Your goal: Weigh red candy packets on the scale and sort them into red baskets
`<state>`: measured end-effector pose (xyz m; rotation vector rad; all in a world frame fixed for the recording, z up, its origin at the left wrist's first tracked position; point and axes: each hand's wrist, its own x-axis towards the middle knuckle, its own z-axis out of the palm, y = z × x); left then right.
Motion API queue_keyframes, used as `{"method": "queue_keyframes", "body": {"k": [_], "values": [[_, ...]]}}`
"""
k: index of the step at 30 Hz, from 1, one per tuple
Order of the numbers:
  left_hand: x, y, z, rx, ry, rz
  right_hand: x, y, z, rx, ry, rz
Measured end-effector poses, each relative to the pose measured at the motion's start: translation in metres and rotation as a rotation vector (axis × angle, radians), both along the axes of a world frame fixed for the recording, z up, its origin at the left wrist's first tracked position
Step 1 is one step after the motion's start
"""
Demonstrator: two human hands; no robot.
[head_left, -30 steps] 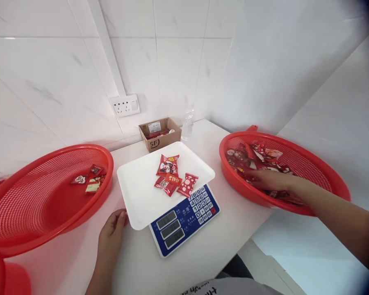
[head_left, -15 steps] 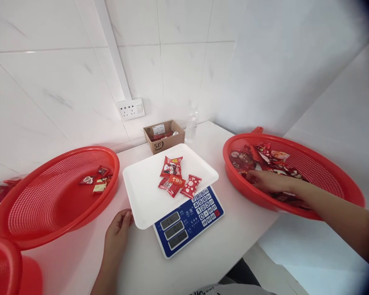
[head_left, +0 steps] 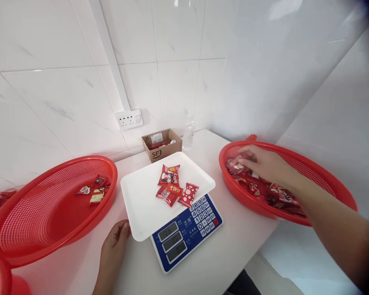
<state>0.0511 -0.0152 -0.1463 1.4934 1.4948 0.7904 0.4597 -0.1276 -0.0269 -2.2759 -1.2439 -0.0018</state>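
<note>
My right hand (head_left: 261,163) is closed on a shiny pinkish-red wrapped candy (head_left: 237,164), just above the heap of red wrapped candies (head_left: 258,189) in the right red basket (head_left: 326,179). My left hand (head_left: 115,241) rests on the table with curled fingers, beside the near left edge of the white weighing tray (head_left: 141,205); I see nothing in it. On the tray lie several red packets, among them a LOVE packet (head_left: 169,175), a small orange-red one (head_left: 174,189) and a dotted candy (head_left: 188,194). Under the tray is a blue digital scale (head_left: 187,233).
The large red basket (head_left: 57,205) on the left holds a few small packets (head_left: 96,196). Another red container (head_left: 0,270) stands at the lower left. Behind the tray are a cardboard box (head_left: 162,148) and a clear plastic bottle (head_left: 188,133), near the tiled wall.
My right hand has lifted slightly out of the heap, toward the basket's far left side, with a wrapped candy in its fingers. My left hand has hardly moved. The view has tilted upward slightly.
</note>
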Motion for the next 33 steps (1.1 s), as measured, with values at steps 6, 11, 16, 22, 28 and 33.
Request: {"method": "queue_keyframes", "body": {"k": [6,11,16,22,28,33], "values": [[-0.003,0.002,-0.006,0.007,0.020,-0.018,-0.071,0.051,-0.011,0.071,0.263,0.421],[-0.003,0.001,-0.002,-0.018,0.026,-0.035,-0.097,0.080,-0.046,0.014,0.102,0.570],[-0.001,0.000,0.001,-0.002,0.002,-0.032,-0.115,0.075,-0.052,-0.149,0.090,0.673],[-0.001,0.001,0.000,0.016,-0.028,-0.031,-0.136,0.091,-0.053,-0.284,0.013,0.794],[0.000,0.000,0.001,0.026,-0.029,-0.052,-0.146,0.108,-0.051,-0.298,-0.013,0.834],[-0.001,-0.001,0.001,0.023,-0.013,-0.060,-0.152,0.106,-0.050,-0.293,-0.034,0.930]]}}
